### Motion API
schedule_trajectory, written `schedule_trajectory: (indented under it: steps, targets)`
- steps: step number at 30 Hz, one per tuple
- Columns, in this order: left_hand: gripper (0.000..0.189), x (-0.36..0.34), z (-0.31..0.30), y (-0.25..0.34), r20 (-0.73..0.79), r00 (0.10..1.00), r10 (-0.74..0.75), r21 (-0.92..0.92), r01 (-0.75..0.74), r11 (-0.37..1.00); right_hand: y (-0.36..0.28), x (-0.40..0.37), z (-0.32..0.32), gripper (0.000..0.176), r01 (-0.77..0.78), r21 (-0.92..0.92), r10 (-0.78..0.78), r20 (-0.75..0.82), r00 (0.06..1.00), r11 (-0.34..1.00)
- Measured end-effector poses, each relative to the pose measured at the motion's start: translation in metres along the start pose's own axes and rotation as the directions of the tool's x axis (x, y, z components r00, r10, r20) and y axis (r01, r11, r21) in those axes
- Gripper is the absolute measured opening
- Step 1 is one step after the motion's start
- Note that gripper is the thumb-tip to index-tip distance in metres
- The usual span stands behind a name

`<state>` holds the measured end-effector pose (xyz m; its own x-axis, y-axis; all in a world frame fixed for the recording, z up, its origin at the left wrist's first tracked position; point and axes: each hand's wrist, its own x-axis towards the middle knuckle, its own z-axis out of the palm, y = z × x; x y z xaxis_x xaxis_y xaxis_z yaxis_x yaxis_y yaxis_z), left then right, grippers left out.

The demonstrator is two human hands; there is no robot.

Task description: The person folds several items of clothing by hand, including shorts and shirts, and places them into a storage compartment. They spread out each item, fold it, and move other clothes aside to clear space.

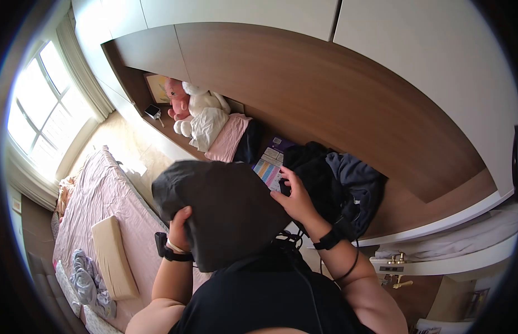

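A dark grey folded cloth (225, 206) is held up in front of my chest. My left hand (180, 228) grips its left side, with the thumb on top and the other fingers hidden behind it. My right hand (295, 196) is beside the cloth's right edge, its fingers apart and nothing between them. Just beyond my right hand, a purple and white package with coloured stripes (270, 166) lies on the shelf. Black clothing (312, 170) and a dark blue garment (356, 181) are heaped to its right.
Folded pink cloth (230, 138), a white plush toy (206, 102) and a pink plush toy (177, 97) occupy the shelf's left part. A bed (83, 209) with a beige pillow (114, 256) is at the left. A door handle (401, 284) is at the lower right.
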<state>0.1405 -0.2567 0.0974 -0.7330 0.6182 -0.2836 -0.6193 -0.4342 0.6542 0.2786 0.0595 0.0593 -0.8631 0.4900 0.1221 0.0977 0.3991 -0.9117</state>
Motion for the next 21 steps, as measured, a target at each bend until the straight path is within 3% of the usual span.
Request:
schedule_trajectory:
  steps: [1, 2, 3, 4, 5, 6, 7, 8, 9, 11, 13, 14, 15, 17, 18, 19, 20, 21]
  targets:
    - [0.053, 0.003, 0.015, -0.001, -0.001, 1.000, -0.006, 0.002, 0.006, 1.000, -0.011, 0.000, -0.005, 0.085, 0.031, 0.025, -0.033, 0.053, 0.998, 0.999]
    - [0.058, 0.007, 0.031, -0.003, 0.125, 0.987, 0.100, 0.232, -0.127, 0.964, -0.023, 0.000, -0.006, 0.082, -0.008, 0.198, -0.021, 0.147, 0.989, 0.980]
    - [0.063, 0.013, 0.047, -0.005, 0.275, 0.947, 0.166, 0.426, -0.275, 0.862, -0.024, 0.001, 0.001, 0.082, -0.017, 0.198, -0.011, 0.138, 0.990, 0.980]
    - [0.065, 0.019, 0.062, -0.008, 0.402, 0.906, 0.135, 0.491, -0.338, 0.803, -0.026, 0.002, 0.009, 0.081, -0.165, 0.455, 0.067, 0.223, 0.973, 0.875]
    - [0.068, 0.027, 0.077, -0.011, 0.522, 0.848, 0.091, 0.535, -0.409, 0.739, -0.027, 0.004, 0.015, 0.080, -0.305, 0.661, 0.112, 0.318, 0.941, 0.686]
    - [0.069, 0.034, 0.090, -0.013, 0.623, 0.781, 0.051, 0.573, -0.499, 0.650, -0.031, 0.004, 0.018, 0.080, -0.301, 0.660, 0.123, 0.303, 0.945, 0.688]
    - [0.069, 0.041, 0.103, -0.014, 0.709, 0.705, 0.000, 0.587, -0.590, 0.554, -0.036, 0.000, 0.022, 0.081, -0.336, 0.757, 0.133, 0.318, 0.939, 0.561]
    - [0.071, 0.045, 0.119, -0.011, 0.792, 0.610, -0.025, 0.524, -0.657, 0.542, -0.039, -0.002, 0.026, 0.083, -0.361, 0.833, 0.136, 0.336, 0.932, 0.419]
    - [0.072, 0.049, 0.125, -0.014, 0.763, 0.641, -0.082, 0.526, -0.543, 0.655, -0.029, -0.004, 0.029, 0.083, -0.353, 0.835, 0.140, 0.325, 0.935, 0.422]
    - [0.071, 0.065, 0.123, -0.020, 0.672, 0.715, -0.193, 0.420, -0.154, 0.894, 0.000, -0.006, 0.024, 0.082, -0.456, 0.887, -0.022, 0.456, 0.890, -0.074]
    - [0.066, 0.092, 0.110, -0.024, 0.550, 0.705, -0.448, 0.299, 0.334, 0.894, 0.001, -0.001, 0.015, 0.077, -0.408, 0.908, -0.047, 0.405, 0.913, -0.096]
    - [0.060, 0.105, 0.108, -0.021, 0.492, 0.694, -0.525, 0.259, 0.459, 0.850, 0.002, 0.002, 0.014, 0.072, -0.367, 0.922, -0.079, 0.360, 0.930, -0.122]
    - [0.060, 0.123, 0.103, -0.021, 0.496, 0.685, -0.534, 0.262, 0.469, 0.844, -0.003, 0.005, 0.015, 0.072, -0.358, 0.926, -0.068, 0.352, 0.934, -0.122]
    - [0.056, 0.163, 0.083, -0.026, 0.535, 0.415, -0.736, 0.209, 0.779, 0.591, -0.015, 0.012, 0.017, 0.057, -0.243, 0.945, 0.250, 0.187, 0.950, 0.219]
    - [0.050, 0.171, 0.082, -0.017, 0.506, 0.368, -0.780, 0.185, 0.837, 0.514, -0.018, 0.017, 0.021, 0.057, -0.238, 0.947, 0.260, 0.179, 0.949, 0.217]
    - [0.050, 0.177, 0.079, -0.013, 0.504, 0.358, -0.786, 0.189, 0.843, 0.504, -0.020, 0.021, 0.027, 0.052, -0.194, 0.945, 0.410, 0.072, 0.909, 0.264]
    - [0.043, 0.183, 0.075, -0.010, 0.405, 0.522, -0.751, 0.308, 0.695, 0.650, -0.022, 0.025, 0.032, 0.048, -0.157, 0.935, 0.541, -0.042, 0.840, 0.318]
    - [0.037, 0.190, 0.071, -0.007, 0.324, 0.677, -0.660, 0.438, 0.511, 0.740, -0.025, 0.026, 0.034, 0.048, -0.154, 0.935, 0.545, -0.048, 0.837, 0.320]
